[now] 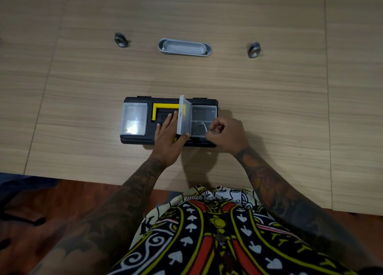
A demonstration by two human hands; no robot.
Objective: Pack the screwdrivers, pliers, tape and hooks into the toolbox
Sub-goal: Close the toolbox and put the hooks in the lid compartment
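**While Loading Hooks: Risk of Spill at the Small Lid Compartment**

While hovering over the open right-hand compartment [204, 119] in the top of the toolbox [169, 122], pinching what looks like a small metal hook [202, 126] between curled fingertips of the right hand [227, 134], at about 3 o'clock from the yellow handle [163, 111]. Propping the clear flap [183, 115] upright with the left hand [169, 139], fingers straight and flat on the lid, thumb touching the flap's near corner.

Possibly risking: flap dropping onto the fingers if the thumb slips; hook bouncing out of the shallow tray if released from too high; box sliding on the smooth table [269, 88]. Sitting shut at 9 o'clock, the other clear compartment [134, 119]. Lying well apart at 12 o'clock, a metal cable tray [185, 47] between two round grommets [120, 40].
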